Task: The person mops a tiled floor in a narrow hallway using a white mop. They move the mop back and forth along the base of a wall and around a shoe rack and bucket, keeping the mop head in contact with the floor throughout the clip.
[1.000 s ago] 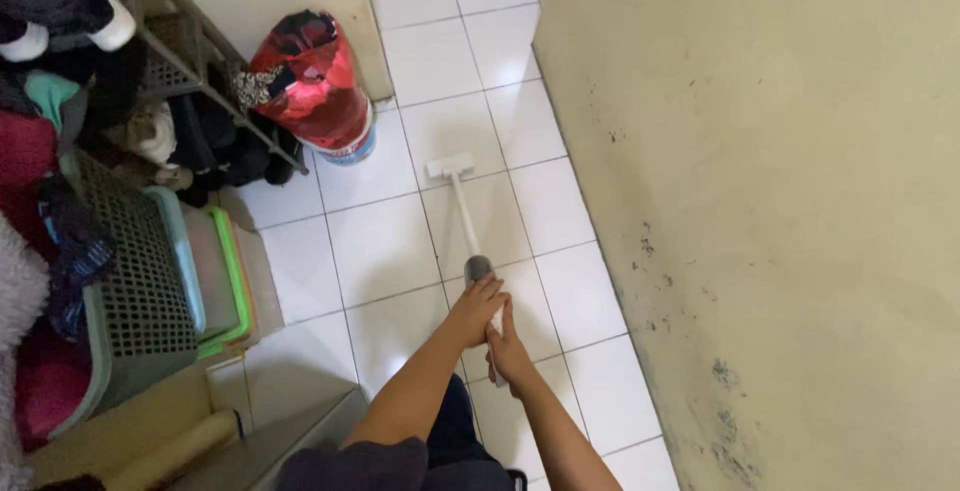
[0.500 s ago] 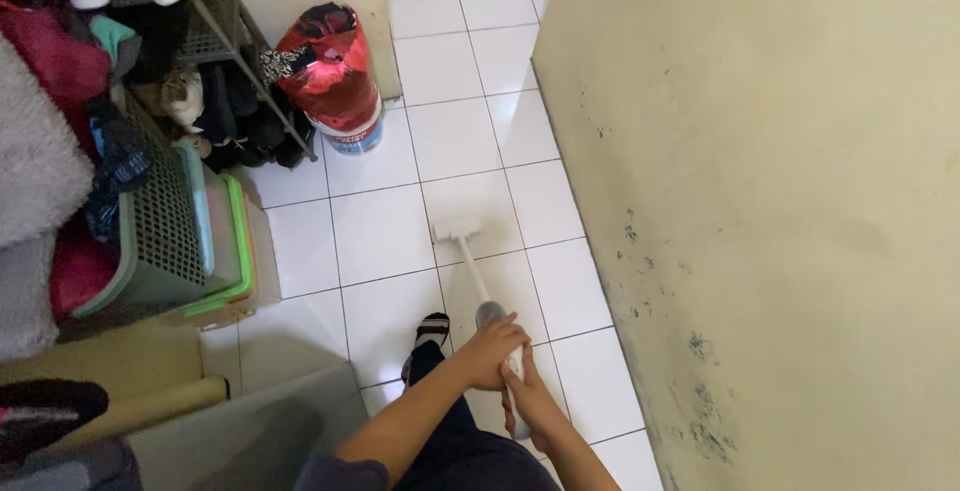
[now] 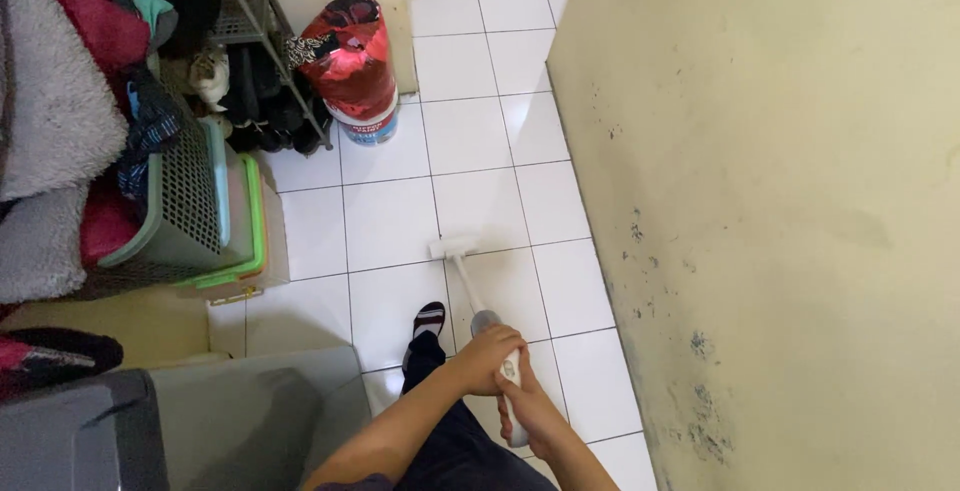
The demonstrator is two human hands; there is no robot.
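A slim white stick cleaner with a small flat head point(image 3: 455, 248) rests on the white tiled floor point(image 3: 390, 221). Its white shaft runs back to a grey collar point(image 3: 483, 321) and a white handle. My left hand point(image 3: 487, 356) wraps the handle just below the collar. My right hand point(image 3: 528, 411) grips the handle lower down, closer to my body. My foot in a black striped sandal point(image 3: 428, 319) stands on the tile left of the shaft.
A stained cream wall point(image 3: 760, 201) runs along the right. A red bag sits on a white bucket point(image 3: 352, 66) at the back. At the left are a shoe rack point(image 3: 245, 61), a grey laundry basket point(image 3: 185, 206) with clothes and a grey bin point(image 3: 180, 426).
The cleaner's head has been pulled back toward me across the tiles, from near the bucket to the tile in front of my foot. The view has shifted and my foot has come into sight.
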